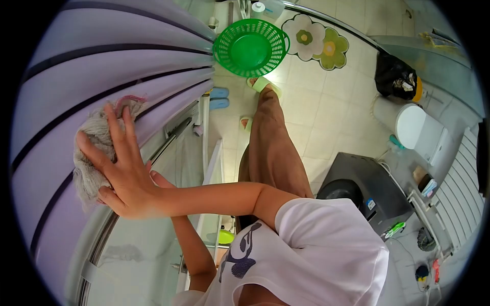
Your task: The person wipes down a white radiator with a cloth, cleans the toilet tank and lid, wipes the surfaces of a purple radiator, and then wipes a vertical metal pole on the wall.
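My right hand (132,186) presses a grey, shaggy cleaning cloth (94,137) with a pink edge against the purple slatted panel (51,117). Its fingers are spread over the cloth, gripping it to the surface. Behind my right wrist, my left hand (161,179) is mostly hidden; only a bit of its fingers shows, near the metal-framed glass door (143,245). What the left hand touches cannot be made out.
A green plastic basket (250,51) stands on the tiled floor ahead of my feet, beside a flower-shaped mat (316,43). Blue slippers (219,98) lie near the panel. On the right are a dark washing machine (352,183), a toilet (411,127) and a black bag (395,76).
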Motion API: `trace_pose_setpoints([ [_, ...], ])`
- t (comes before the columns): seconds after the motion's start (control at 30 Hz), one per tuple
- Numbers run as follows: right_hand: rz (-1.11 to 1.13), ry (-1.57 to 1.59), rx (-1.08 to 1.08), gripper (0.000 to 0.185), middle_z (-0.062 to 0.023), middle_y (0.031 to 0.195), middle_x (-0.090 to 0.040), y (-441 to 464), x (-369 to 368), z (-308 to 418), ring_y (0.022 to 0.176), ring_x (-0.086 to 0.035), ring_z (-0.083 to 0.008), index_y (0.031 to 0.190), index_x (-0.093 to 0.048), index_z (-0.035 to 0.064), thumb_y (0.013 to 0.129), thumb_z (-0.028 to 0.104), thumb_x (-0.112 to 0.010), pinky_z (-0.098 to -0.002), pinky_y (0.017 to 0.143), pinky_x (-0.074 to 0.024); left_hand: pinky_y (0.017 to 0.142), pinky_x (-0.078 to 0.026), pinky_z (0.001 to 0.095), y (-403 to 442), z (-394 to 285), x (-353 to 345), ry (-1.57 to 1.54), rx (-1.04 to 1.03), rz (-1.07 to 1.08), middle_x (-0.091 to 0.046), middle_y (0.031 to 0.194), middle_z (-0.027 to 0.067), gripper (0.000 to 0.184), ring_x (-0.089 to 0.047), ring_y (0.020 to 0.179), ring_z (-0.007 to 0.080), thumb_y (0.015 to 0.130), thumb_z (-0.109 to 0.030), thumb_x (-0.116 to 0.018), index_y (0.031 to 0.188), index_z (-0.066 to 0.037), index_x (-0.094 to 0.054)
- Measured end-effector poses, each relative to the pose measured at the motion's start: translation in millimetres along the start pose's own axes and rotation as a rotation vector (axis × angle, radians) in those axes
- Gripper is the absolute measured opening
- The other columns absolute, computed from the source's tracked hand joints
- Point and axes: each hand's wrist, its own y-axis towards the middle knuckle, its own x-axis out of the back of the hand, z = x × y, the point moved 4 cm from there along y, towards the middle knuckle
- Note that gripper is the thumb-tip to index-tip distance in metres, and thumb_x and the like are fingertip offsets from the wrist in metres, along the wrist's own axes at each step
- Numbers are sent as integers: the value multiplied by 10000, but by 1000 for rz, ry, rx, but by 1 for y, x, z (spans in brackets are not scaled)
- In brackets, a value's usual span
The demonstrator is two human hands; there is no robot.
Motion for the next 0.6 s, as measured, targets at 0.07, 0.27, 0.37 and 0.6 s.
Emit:
trace_pose_setpoints([
  [0.07, -86, -19, 134, 957, -268, 1672, 16, -1, -2, -12, 1503, 34, -586, 1596, -312, 185, 722, 92, -690, -702, 1181, -101, 1053, -475, 419, 8, -26, -1, 41, -121, -5, -553, 1365, 174, 305, -570, 1255, 299, 962, 69, -491, 1226, 44, -641],
  [0.27, -486, 276, -250, 598, -284, 1581, -270, 7, 17, -248, 1490, -227, -469, 1557, -330, 44, 1022, 256, -492, -505, 1227, -190, 1034, -496, 373, 21, -60, -43, 130, -216, -30, -545, 1346, 174, 283, -589, 1222, 274, 983, 52, -488, 1229, 85, -622],
  [0.37, -136, -311, -684, 641, -333, 1540, -335, 17, 40, -378, 1439, -307, -492, 1481, -332, -105, 1085, 398, -310, -509, 1204, -249, 1036, -505, 392, 12, -51, -57, 47, -152, -35, -552, 1326, 189, 264, -599, 1213, 283, 984, 47, -487, 1202, 105, -624],
  [0.6, -329, -27, -1004, 609, -363, 1458, -402, 1, 26, -378, 1353, -364, -518, 1447, -399, -58, 1059, 410, -376, -584, 1151, -281, 1047, -505, 390, 6, -44, -67, -10, -55, -53, -562, 1323, 184, 260, -602, 1207, 279, 981, 46, -486, 1202, 86, -617],
])
